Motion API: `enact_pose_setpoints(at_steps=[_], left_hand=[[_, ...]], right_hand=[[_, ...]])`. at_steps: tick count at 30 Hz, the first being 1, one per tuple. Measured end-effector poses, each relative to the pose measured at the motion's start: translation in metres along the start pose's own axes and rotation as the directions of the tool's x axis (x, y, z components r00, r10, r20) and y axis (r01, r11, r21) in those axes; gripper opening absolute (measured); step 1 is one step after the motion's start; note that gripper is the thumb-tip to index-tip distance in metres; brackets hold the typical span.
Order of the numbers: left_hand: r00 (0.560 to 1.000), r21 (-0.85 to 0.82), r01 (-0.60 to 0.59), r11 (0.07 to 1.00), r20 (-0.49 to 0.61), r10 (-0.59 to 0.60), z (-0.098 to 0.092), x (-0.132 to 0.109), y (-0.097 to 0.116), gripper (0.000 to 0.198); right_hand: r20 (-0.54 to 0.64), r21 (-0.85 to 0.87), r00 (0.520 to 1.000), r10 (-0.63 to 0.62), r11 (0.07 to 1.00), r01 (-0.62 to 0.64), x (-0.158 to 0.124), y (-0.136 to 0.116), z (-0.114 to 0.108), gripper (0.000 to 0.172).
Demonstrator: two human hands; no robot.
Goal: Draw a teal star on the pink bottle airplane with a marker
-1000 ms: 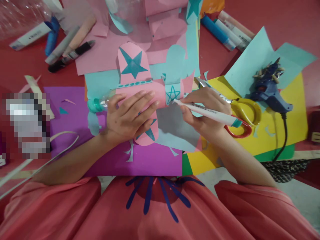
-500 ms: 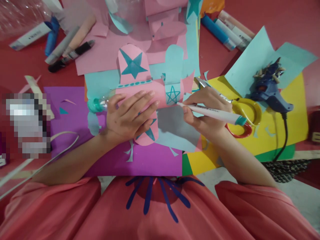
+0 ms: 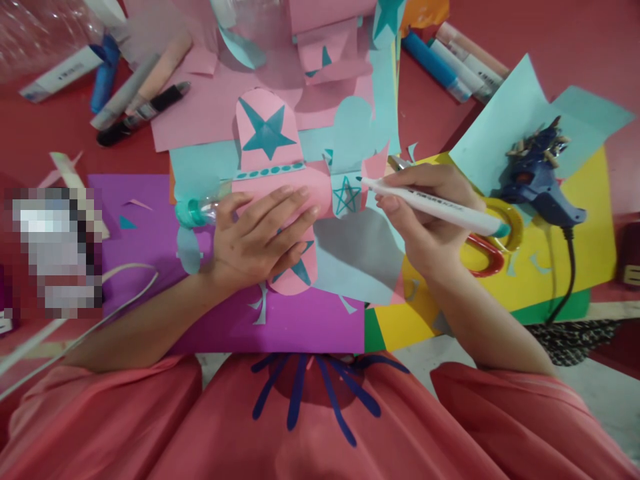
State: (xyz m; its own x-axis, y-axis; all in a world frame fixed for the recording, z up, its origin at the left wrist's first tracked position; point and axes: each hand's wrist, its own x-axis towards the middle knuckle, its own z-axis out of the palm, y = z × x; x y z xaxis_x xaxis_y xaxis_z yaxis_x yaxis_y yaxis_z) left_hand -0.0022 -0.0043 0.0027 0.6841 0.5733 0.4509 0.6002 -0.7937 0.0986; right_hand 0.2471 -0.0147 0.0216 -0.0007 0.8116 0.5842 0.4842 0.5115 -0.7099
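Slantwise, the right hand [image 3: 436, 237] holds the marker [image 3: 450, 211].

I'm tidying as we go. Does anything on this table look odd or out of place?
Yes: at the right, the blue corded tool has pale bits cluttering its front end, though I cannot tell what they are. Thin paper scraps lie strewn on the purple sheet, like litter.

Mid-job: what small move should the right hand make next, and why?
I'd probably bring the white marker onto the star outline and start filling it: the teal star on the upper pink flap is solid, this one only lines. The tip is close to it, and the left hand rests on the pink body, likely steadying it.
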Motion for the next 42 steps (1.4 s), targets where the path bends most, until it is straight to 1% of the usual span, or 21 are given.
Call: enact_pose_setpoints(at_steps=[3, 7, 13, 16, 19, 21, 22, 24, 26, 28, 30, 32, 35, 39, 42], left_hand=[[1.000, 0.007, 0.002, 1.000, -0.007, -0.002, 0.0008, -0.0005, -0.0003, 0.066], [0.999, 0.012, -0.023, 1.000, -0.028, 0.023, 0.0008, -0.0010, -0.0002, 0.055], [0.998, -0.053, -0.012, 0.999, -0.055, 0.009, 0.0004, 0.0005, 0.0002, 0.045], [0.997, -0.008, -0.022, 1.000, -0.069, 0.021, -0.0002, 0.0024, 0.0007, 0.042], [0.993, 0.021, -0.055, 0.998, -0.101, 0.057, -0.0005, 0.0038, 0.0013, 0.040], [0.989, 0.024, -0.068, 0.997, -0.129, 0.071, 0.0001, 0.0034, 0.0011, 0.040], [0.991, 0.013, -0.059, 0.998, -0.122, 0.061, 0.0007, 0.0026, 0.0007, 0.041], [0.997, -0.036, -0.020, 0.999, -0.071, 0.017, 0.0020, 0.0002, -0.0005, 0.043], [0.999, -0.072, 0.031, 0.997, 0.015, -0.030, 0.0030, -0.0024, -0.0017, 0.045], [0.998, -0.039, 0.044, 0.998, 0.050, -0.042, 0.0030, -0.0037, -0.0022, 0.047], [1.000, 0.027, 0.008, 1.000, 0.023, -0.008, 0.0021, -0.0030, -0.0016, 0.048], [0.998, 0.073, -0.041, 0.997, -0.043, 0.044, 0.0008, -0.0008, -0.0003, 0.050], [0.990, 0.073, -0.074, 0.995, -0.111, 0.082, -0.0005, 0.0024, 0.0015, 0.052], [0.996, -0.016, -0.046, 0.999, -0.077, 0.044, 0.0000, 0.0020, 0.0019, 0.054], [0.997, -0.016, -0.043, 0.999, -0.063, 0.042, 0.0010, -0.0005, 0.0010, 0.054]], right_hand=[[0.039, 0.042, 0.999, 0.029, 0.999, -0.030, 0.0015, -0.0022, 0.0006, 0.008], [0.050, 0.075, 0.999, 0.015, 0.997, -0.018, 0.0033, -0.0036, 0.0018, 0.009], [0.067, 0.035, 0.996, 0.062, 0.997, -0.064, 0.0018, -0.0027, 0.0016, 0.007], [0.076, 0.026, 0.995, 0.067, 0.997, -0.069, 0.0013, -0.0033, 0.0009, 0.008], [0.095, 0.005, 0.993, 0.067, 0.998, -0.068, 0.0019, -0.0046, 0.0005, 0.010], [0.104, 0.000, 0.992, 0.071, 0.997, -0.071, 0.0021, -0.0051, 0.0003, 0.012], [0.109, 0.000, 0.992, 0.071, 0.997, -0.072, 0.0020, -0.0052, 0.0001, 0.012], [0.124, -0.005, 0.991, 0.058, 0.998, -0.058, 0.0016, -0.0049, -0.0003, 0.013], [0.131, -0.002, 0.991, 0.040, 0.999, -0.040, 0.0012, -0.0045, -0.0005, 0.012], [0.112, 0.011, 0.993, 0.030, 0.999, -0.031, 0.0010, -0.0042, -0.0003, 0.009], [0.072, 0.022, 0.997, 0.033, 0.999, -0.035, 0.0012, -0.0040, 0.0007, 0.008], [0.041, 0.025, 0.998, 0.036, 0.999, -0.037, 0.0014, -0.0036, 0.0018, 0.007], [0.046, 0.027, 0.998, 0.044, 0.999, -0.045, 0.0011, -0.0026, 0.0026, 0.006], [0.105, 0.028, 0.991, 0.077, 0.996, -0.081, 0.0003, -0.0032, 0.0010, 0.011], [0.132, -0.012, 0.985, 0.112, 0.994, -0.111, 0.0006, -0.0046, -0.0001, 0.016]])
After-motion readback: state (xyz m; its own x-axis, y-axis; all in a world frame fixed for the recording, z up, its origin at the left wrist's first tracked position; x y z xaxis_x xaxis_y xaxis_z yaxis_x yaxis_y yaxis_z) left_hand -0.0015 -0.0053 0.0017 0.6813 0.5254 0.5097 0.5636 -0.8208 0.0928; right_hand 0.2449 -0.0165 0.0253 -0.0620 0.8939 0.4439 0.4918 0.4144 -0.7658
